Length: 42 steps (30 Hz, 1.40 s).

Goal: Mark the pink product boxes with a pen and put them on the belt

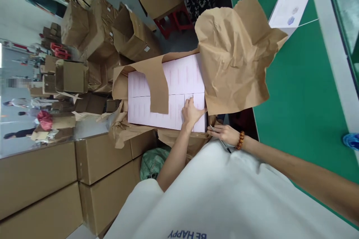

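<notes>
Where the brown kraft wrapping (pixel 122 132) crumples at the left, we see it edging two long rows of pale pink packets (pixel 180 78), tightly ranked, with a kraft strip (pixel 159 97) lying across both rows. We judge each packet light and thin, stiff enough to stand on edge among its neighbours but easily creased; smooth faces could let it slip. We would take hold by the two broad faces near the top edge, as the close packing leaves little room elsewhere. Faint printing lines their tops, and the edges look crisp.

Farther right, our left hand (pixel 192 114) rests on the near row, fingers close together at a narrow gap between packets, thumb stretched toward the row's right end; we cannot tell whether anything is pinched. Beyond that end spreads a large, wrinkled kraft sheet (pixel 231 59), overlapping the green tabletop (pixel 294 89). Just below it, our right hand (pixel 224 134), wearing a bead bracelet (pixel 240 140), has its fingers closed around a slim tool (pixel 226 146).
</notes>
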Available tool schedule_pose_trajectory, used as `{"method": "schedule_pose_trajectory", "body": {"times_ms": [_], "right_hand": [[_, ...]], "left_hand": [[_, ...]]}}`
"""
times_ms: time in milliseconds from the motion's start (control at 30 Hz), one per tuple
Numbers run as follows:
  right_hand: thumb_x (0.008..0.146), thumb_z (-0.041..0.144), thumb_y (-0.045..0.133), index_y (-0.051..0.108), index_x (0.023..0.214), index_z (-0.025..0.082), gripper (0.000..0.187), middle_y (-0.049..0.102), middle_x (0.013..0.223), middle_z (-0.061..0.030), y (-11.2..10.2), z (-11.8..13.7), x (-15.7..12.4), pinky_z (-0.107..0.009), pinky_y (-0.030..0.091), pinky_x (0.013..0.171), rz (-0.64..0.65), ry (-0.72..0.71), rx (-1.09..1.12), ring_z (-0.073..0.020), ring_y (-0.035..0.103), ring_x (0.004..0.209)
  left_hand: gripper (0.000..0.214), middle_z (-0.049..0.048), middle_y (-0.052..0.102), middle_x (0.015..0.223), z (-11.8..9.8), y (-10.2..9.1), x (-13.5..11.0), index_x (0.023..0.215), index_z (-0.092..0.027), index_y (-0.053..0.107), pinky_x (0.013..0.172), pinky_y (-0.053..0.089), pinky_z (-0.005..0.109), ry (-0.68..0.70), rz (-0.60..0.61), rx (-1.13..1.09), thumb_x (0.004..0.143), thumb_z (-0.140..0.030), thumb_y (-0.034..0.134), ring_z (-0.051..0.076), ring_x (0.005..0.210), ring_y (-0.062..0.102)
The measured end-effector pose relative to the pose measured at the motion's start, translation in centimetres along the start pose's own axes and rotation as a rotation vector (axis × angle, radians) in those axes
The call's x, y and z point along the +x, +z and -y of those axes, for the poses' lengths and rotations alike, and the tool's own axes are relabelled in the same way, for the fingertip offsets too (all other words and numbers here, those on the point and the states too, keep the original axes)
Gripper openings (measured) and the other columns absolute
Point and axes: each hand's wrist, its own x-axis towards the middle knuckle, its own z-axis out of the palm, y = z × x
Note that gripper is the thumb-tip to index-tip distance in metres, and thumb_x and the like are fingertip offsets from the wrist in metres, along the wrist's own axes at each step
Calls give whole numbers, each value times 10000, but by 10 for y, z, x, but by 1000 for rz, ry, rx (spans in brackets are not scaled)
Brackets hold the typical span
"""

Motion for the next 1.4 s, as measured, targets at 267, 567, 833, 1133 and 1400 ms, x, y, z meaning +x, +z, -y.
{"method": "schedule_pose_trajectory", "body": {"times_ms": [267, 567, 833, 1133, 1400], "right_hand": [[1053, 264, 712, 688, 1378, 190, 334, 735, 1368, -105, 15, 24, 5, -407, 677, 905, 60, 58, -61, -221, 767, 1099], [1048, 77, 548, 671, 1457, 215, 449, 762, 1437, -117, 7, 21, -17, -283, 643, 699, -2, 101, -70, -193, 805, 954], [1120, 181, 423, 774, 1241, 283, 385, 819, 1338, -64, -45, 48, -30, -339, 643, 741, -319, 104, 13, -188, 744, 858], [1075, 390, 642, 733, 1303, 236, 290, 798, 1360, -122, -151, 102, 8, -389, 687, 881, -809, 615, 365, -255, 814, 1064], [1000, 692, 625, 848, 1132, 225, 534, 858, 1029, -88, -173, 128, -37, -324, 630, 686, -915, 1011, 697, -236, 785, 821]], "left_hand": [[531, 141, 727, 1292, -5, 1, -2, 1287, -209, 643, 894, 517, 369, -19, -12, 27, 857, -443, 846, 325, 1139, 745], [585, 127, 738, 1303, -1, -9, 1, 1284, -221, 622, 937, 527, 376, 2, 38, -9, 813, -466, 867, 331, 1193, 729], [566, 115, 763, 1098, 4, -66, -35, 1172, -226, 576, 878, 569, 428, -20, -99, -144, 721, -381, 883, 352, 1044, 749], [682, 93, 742, 1197, 15, -121, -94, 1259, -259, 534, 899, 633, 428, 145, -39, -1035, 760, -579, 870, 313, 1103, 741], [861, 125, 695, 1403, -39, -80, -101, 1461, -311, 398, 952, 645, 480, 319, 694, -1276, 798, -486, 919, 333, 1209, 736]]}}
